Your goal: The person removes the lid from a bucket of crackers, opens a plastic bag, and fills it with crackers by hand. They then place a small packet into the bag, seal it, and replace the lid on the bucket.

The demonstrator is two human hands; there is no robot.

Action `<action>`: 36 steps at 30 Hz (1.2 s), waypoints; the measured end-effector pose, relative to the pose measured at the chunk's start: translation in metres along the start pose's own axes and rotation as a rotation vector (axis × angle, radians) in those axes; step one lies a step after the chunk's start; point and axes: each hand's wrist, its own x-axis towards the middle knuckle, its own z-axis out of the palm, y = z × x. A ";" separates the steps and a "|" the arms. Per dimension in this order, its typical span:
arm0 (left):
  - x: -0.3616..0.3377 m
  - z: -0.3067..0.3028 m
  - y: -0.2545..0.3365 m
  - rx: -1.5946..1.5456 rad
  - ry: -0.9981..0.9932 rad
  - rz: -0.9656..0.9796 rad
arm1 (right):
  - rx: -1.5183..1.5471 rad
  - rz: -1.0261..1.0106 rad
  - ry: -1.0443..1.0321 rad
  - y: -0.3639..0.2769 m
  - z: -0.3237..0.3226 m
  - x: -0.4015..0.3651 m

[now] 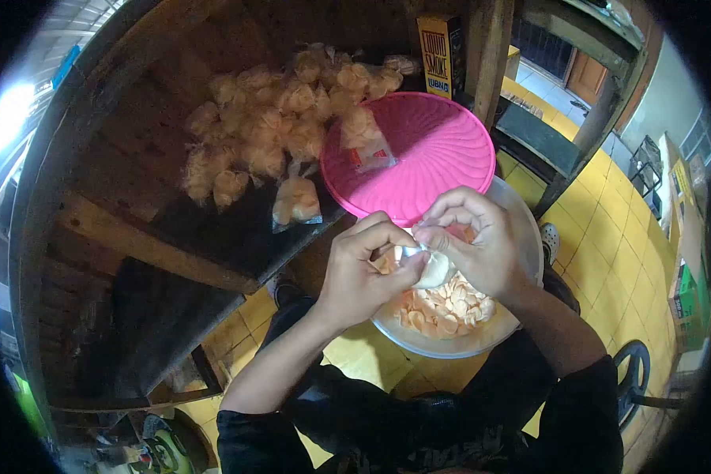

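Above a large tub point(460, 347) of pale round chips point(450, 306), both my hands hold a small clear plastic bag point(437, 268) with pale pieces in it. My left hand point(369, 268) pinches the bag's top between thumb and fingers. My right hand point(472, 241) closes on the same top from the other side. Behind them a pink ribbed lid point(442, 150) leans over the tub's back edge. On its left part lies a filled bag point(365, 142) with a red and white label.
Many filled bags point(265, 126) are piled on the dark wooden bench point(118, 292). One bag point(296, 201) lies at its edge. A "Liquid Smoke" box point(441, 59) stands behind the lid. Wooden posts point(486, 63) and yellow floor tiles point(600, 261) are to the right.
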 end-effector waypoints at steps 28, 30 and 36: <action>0.002 -0.005 0.004 0.169 0.042 0.369 | -0.382 -0.333 -0.179 -0.006 -0.004 -0.011; 0.001 -0.004 0.008 0.135 -0.016 0.295 | -0.386 -0.299 -0.188 -0.007 -0.006 -0.010; 0.003 0.006 0.014 0.537 0.157 0.516 | -0.460 -0.413 -0.103 -0.012 -0.012 -0.001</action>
